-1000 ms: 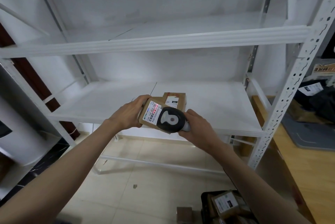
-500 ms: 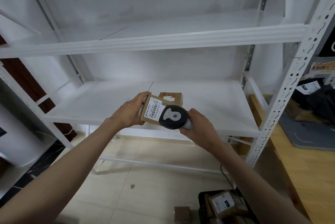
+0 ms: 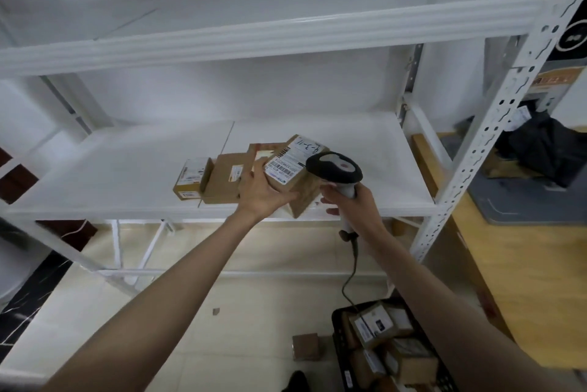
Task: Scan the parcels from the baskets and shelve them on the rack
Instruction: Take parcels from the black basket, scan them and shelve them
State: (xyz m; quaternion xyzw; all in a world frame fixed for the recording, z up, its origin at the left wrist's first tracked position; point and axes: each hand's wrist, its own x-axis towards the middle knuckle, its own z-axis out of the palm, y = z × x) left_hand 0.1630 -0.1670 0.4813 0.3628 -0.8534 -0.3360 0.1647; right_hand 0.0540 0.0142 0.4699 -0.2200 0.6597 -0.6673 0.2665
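My left hand (image 3: 262, 192) grips a brown cardboard parcel (image 3: 304, 193) from its left side, tilted, with its white barcode label (image 3: 287, 163) facing up. The parcel hangs over the front edge of the white rack's middle shelf (image 3: 127, 169). My right hand (image 3: 354, 206) grips the handle of a black and grey barcode scanner (image 3: 334, 167), whose head sits just right of the label. On the shelf to the left lie a small labelled box (image 3: 188, 180), a flat brown parcel (image 3: 224, 180), and another parcel (image 3: 262, 150) partly hidden behind the held one.
A black basket (image 3: 339, 347) with several labelled parcels stands on the tiled floor at the lower right, and a small brown box (image 3: 305, 345) lies beside it. The scanner's cable (image 3: 351, 277) hangs down. The upper shelf (image 3: 254, 39) runs overhead; a wooden surface (image 3: 524, 264) lies right of the rack post.
More parcels now lie on the middle shelf. The parcel in my left hand is larger, with handwriting on its label. The scanner head has shifted from over the label to its right.
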